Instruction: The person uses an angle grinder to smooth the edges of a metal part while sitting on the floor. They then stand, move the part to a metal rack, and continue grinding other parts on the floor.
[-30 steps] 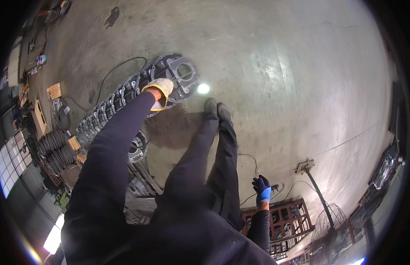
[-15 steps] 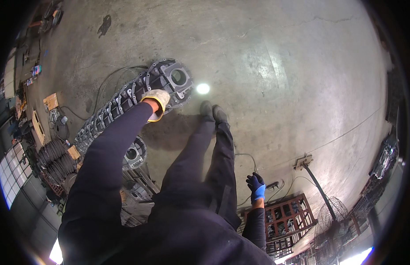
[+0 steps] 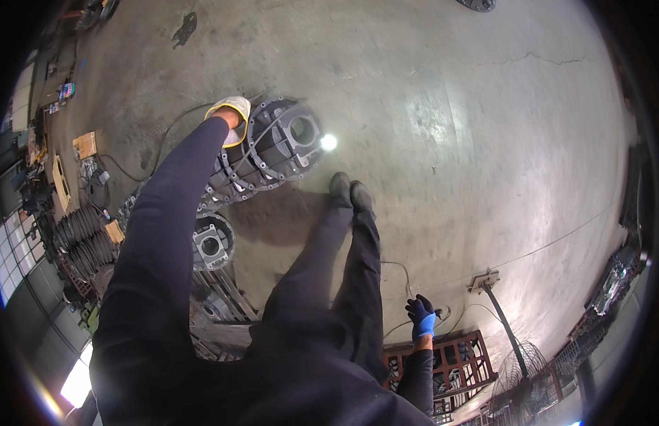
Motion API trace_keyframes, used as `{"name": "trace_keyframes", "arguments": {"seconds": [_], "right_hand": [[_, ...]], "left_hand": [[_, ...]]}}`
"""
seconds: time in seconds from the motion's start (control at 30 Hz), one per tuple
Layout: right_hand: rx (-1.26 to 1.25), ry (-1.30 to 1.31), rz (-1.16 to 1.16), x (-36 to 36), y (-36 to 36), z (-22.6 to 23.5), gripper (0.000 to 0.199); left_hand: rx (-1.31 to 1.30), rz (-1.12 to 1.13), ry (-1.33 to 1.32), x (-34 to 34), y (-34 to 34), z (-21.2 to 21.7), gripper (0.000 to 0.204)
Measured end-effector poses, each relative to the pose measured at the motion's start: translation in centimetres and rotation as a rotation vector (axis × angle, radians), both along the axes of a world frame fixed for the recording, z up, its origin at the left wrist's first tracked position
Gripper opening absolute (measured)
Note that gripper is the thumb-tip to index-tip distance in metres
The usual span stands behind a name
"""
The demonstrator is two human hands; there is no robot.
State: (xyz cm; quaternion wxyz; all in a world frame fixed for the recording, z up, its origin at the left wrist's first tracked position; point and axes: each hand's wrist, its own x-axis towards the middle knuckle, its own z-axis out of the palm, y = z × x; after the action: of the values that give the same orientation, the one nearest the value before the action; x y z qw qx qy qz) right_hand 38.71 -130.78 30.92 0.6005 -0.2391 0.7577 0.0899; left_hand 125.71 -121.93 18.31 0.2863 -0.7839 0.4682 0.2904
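Metal housings: from where I stand, a row of dark grey metal housings [image 3: 274, 157] lies on the floor [image 3: 485, 142], stretching from just ahead of the person's feet toward the left; the end piece shows a squarish flange around a round hole.
Left hand: the left hand [image 3: 233, 106], in an off-white glove with a yellow-trimmed cuff, is at the far edge of the row, near the end piece; I cannot tell whether it touches the metal.
Left fingers: hidden beyond the wrist and cuff, so I cannot tell whether they are spread or pinching.
Right hand: the right hand [image 3: 422, 314], in a blue glove with black fingers, hangs low on the right.
Right fingers: loosely bent, slightly apart.
Hose: a thin hose [image 3: 252, 149] crosses the top of the row, close beside the left glove.
Second housing: another round housing [image 3: 214, 263], with a lighter grey flange, sits nearer the person, left of the legs.
Feet: two dark shoes [image 3: 340, 186] stand side by side on the grey concrete.
Right side: a red-brown metal rack [image 3: 478, 355] sits low, near a wire-caged fan [image 3: 525, 366].
Left side: dark coils [image 3: 84, 245] are heaped near a piece of cardboard [image 3: 85, 145].
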Motion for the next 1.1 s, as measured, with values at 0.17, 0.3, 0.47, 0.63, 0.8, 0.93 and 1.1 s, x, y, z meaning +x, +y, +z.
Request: {"name": "trace_keyframes", "arguments": {"seconds": [0.17, 0.3, 0.47, 0.63, 0.8, 0.93, 1.1], "right_hand": [[0.009, -0.020, 0.058, 1.6, -0.8, -1.6, 0.038], [-0.036, -0.086, 0.075, 3.6, -2.1, -0.9, 0.039], [-0.058, -0.055, 0.115, 4.9, -3.2, -0.3, 0.039], [-0.041, -0.078, 0.077, 3.6, -2.2, -0.9, 0.038], [-0.008, -0.054, 0.019, 2.5, -0.4, -1.2, 0.038], [-0.010, -0.048, 0.043, 3.1, 0.4, -1.8, 0.038], [0.001, -0.041, 0.070, 4.4, 0.3, -2.1, 0.039]], "left_hand": [[-0.071, -0.157, 0.099, -0.5, -1.1, 0.6, 0.032], [0.047, -0.122, 0.105, -3.5, -4.3, 1.0, 0.039], [-0.055, 0.113, 0.168, -8.5, -8.2, 2.1, 0.041], [0.087, -0.029, 0.111, -11.9, -11.8, 1.4, 0.033], [0.007, -0.091, 0.240, -14.9, -11.3, 0.3, 0.037], [0.101, -0.542, 0.412, -16.8, -9.3, 0.2, 0.036], [0.256, -0.361, 0.489, -17.4, -4.6, 1.3, 0.042]]}}
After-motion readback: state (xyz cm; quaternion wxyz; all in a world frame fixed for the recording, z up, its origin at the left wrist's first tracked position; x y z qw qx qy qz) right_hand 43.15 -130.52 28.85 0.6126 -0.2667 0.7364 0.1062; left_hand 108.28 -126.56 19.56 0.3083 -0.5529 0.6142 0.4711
